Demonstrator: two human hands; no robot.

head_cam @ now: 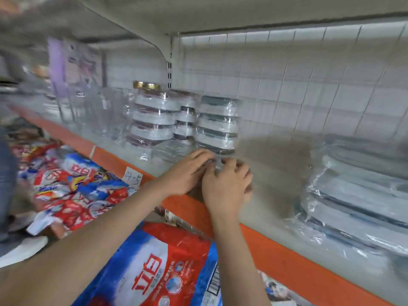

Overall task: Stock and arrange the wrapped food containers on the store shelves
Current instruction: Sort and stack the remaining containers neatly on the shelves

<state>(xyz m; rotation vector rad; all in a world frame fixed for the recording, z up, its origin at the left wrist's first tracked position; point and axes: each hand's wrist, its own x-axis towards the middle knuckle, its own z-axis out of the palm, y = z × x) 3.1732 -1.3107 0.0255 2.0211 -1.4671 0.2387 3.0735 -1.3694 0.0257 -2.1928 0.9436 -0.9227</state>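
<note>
Wrapped containers [217, 122] stacked 3 cols at shelf [287, 268] back; bigger wrapped stack [357, 195] at right; 1 small blurred pack [212, 164] by front edge.

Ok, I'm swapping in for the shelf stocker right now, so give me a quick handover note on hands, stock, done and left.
Left hand and right hand: both at the front of the shelf, closed around a small clear-wrapped item; motion blur hides what it is.
Stock: three wrapped container stacks already stand at the back: the dark-red-lidded stack, a smaller stack and the grey-lidded stack. A larger wrapped bundle lies to the right.
Done: those stacks look placed.
Left: set down the held item; probably fill the bare stretch between the stacks and the bundle.
</note>
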